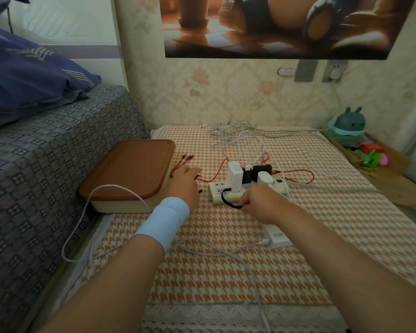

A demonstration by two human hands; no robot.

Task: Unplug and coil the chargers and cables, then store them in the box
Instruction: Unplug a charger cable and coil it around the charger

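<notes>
A cream power strip (216, 192) lies mid-table with a white charger (234, 175), a black charger (247, 176) and a rounded white plug (265, 180) in it. My right hand (259, 203) pinches a black cable (224, 199) that loops in front of the strip. My left hand (185, 181), with a light blue wristband, holds the black cable's other end beside a red cable (210, 180). The cream box with a brown lid (132, 169) stands shut at the left. A white 90W charger (277, 236) lies under my right forearm.
White cables (238, 140) lie tangled behind the strip, and another white cable (226, 254) trails toward the table's front edge. A sofa with a blue checked cover (46, 164) borders the left. A teal plush toy (350, 127) and colourful toys sit at the right. Wall sockets (334, 70) are above.
</notes>
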